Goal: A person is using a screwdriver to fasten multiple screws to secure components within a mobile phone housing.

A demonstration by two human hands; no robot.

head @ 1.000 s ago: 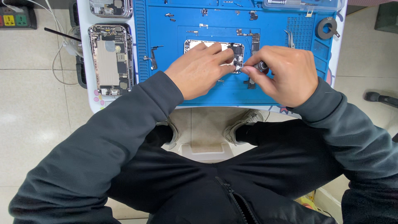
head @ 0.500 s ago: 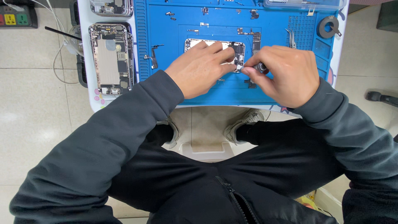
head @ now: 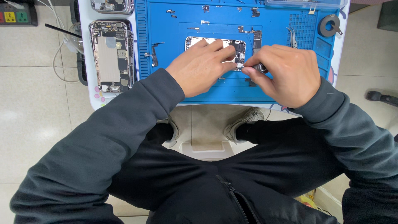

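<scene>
My left hand [head: 201,68] lies flat on the opened phone [head: 215,52], fingers spread over its middle, pinning it to the blue mat [head: 166,37]. Phone sits mid-mat, long side parallel to the near edge, its right end just showing past my fingertips. My right hand [head: 282,74] is closed in a narrow pinch around a small dark-tipped tool [head: 261,67], tip pointed at the phone's right end, touching or nearly so, can't tell which. Tweezers [head: 293,37] lie near the mat's right edge, a tape roll [head: 329,25] at its far right corner. Loose screws and small parts along the far edge. A second gutted phone [head: 112,56] lies off the mat, on the white table's [head: 93,95] left edge
</scene>
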